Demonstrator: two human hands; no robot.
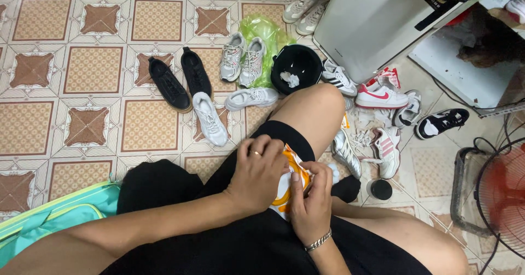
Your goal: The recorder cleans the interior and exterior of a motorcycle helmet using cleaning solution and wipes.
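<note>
1. The crinkled white-and-orange plastic packet (288, 181) lies on the seated person's lap, held between both hands, its long axis running up and away from the body.
2. Right hand (311, 203): fingers closed, pinching the packet's lower edge from beneath.
3. Left hand (258, 172): fingers curled shut over the packet's upper left side; neither hand is nearer.
4. Beyond the grip, the round black helmet (296, 67) rests among scattered white trainers (209, 118) on the patterned tile floor (93, 67).

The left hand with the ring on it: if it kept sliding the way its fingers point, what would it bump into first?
The left hand points right, across the orange and white packet. Just past it are the right hand's fingers, pinching the same packet, so it would likely meet those first. Depth is hard to judge here.
</note>
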